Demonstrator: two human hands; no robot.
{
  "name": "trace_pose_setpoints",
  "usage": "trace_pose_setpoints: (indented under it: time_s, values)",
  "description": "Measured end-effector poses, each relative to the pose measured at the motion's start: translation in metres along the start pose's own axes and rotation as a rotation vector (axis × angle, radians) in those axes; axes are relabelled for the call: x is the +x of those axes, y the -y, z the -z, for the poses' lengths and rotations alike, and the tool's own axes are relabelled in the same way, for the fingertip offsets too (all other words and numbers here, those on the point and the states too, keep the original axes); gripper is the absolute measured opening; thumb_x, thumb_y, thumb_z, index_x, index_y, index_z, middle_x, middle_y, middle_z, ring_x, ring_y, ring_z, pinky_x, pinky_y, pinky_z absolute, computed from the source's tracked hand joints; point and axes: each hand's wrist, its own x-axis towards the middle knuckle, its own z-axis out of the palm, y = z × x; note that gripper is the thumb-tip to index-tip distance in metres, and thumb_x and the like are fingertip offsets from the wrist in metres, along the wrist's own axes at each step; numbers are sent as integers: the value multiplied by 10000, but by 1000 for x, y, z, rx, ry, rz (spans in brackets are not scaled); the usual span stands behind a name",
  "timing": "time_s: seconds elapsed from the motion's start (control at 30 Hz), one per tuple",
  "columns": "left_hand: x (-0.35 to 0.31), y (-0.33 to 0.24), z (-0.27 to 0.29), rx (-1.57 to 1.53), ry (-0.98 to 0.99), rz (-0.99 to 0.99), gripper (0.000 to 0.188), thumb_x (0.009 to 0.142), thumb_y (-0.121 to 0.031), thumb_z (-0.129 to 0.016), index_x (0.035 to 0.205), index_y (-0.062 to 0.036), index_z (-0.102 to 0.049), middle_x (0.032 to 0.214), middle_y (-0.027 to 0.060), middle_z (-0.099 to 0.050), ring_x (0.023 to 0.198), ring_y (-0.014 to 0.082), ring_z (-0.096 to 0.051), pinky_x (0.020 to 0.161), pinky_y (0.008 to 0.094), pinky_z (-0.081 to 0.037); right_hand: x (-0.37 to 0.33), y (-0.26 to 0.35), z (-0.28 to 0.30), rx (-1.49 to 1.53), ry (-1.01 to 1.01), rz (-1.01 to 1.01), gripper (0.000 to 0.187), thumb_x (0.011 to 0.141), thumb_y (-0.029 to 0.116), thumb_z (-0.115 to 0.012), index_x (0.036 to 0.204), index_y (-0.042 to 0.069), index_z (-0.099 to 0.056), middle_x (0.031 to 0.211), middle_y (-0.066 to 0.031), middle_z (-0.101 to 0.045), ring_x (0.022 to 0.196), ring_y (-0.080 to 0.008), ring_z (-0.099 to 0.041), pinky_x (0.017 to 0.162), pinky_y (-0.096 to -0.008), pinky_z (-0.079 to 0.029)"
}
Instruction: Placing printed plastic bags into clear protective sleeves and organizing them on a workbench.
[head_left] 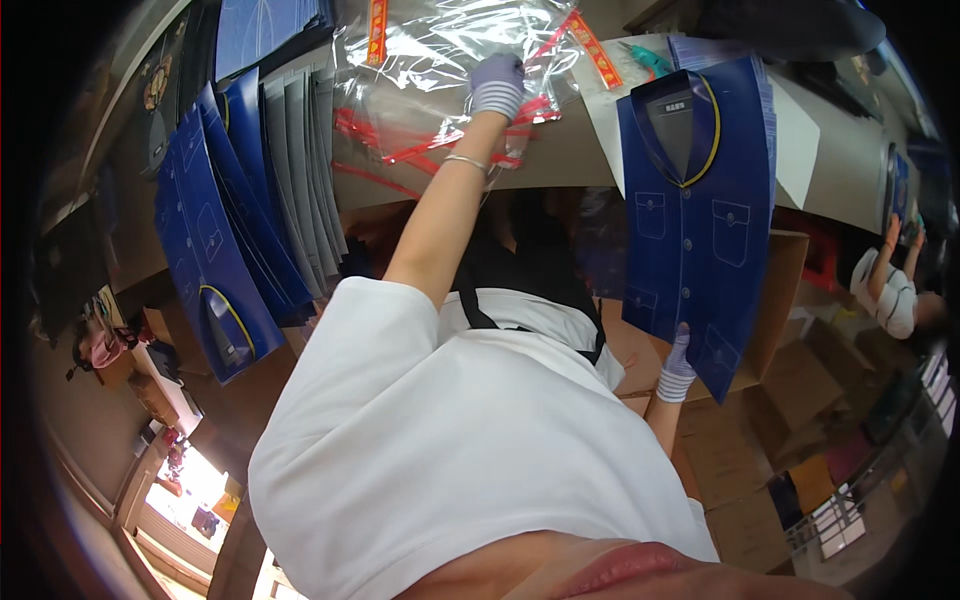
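Left arm stretched out to the bags, right hand pinching the blue vest card.

My left hand (497, 86), in a striped knit glove, is at full reach, forearm straight, fingers curled down on the pile of clear plastic bags with red strips (440, 70) on the table (560, 155); can't tell if it grips or just presses. My right hand (678, 365), elbow bent low, clenches the bottom edge of the dark blue vest-shaped card with yellow collar trim (700, 220), which overhangs the table edge. Stack of matching blue cards (215, 240) fanned at left.
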Motion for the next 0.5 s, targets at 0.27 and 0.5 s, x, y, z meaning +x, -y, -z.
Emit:
trace_pose_setpoints:
  time_s: [0.27,0.5]
  values:
    - [-19,48,39,-742,336,142,202,728,-179,-647,822,-1,-661,671,89,-634,559,127,-565,586,241,-477,7,35,34,190,102,-160,536,786,170,-656,1212,-36,-404,1218,-138,-460,1036,-246,-483,913,-335,-396]
    - [-35,63,20,-828,323,202,227,731,-247,-661,797,-30,-675,636,61,-632,564,119,-569,569,262,-462,18,80,0,-12,232,207,390,809,200,-632,1095,-42,-527,1035,-163,-590,917,-229,-566,815,-314,-429]
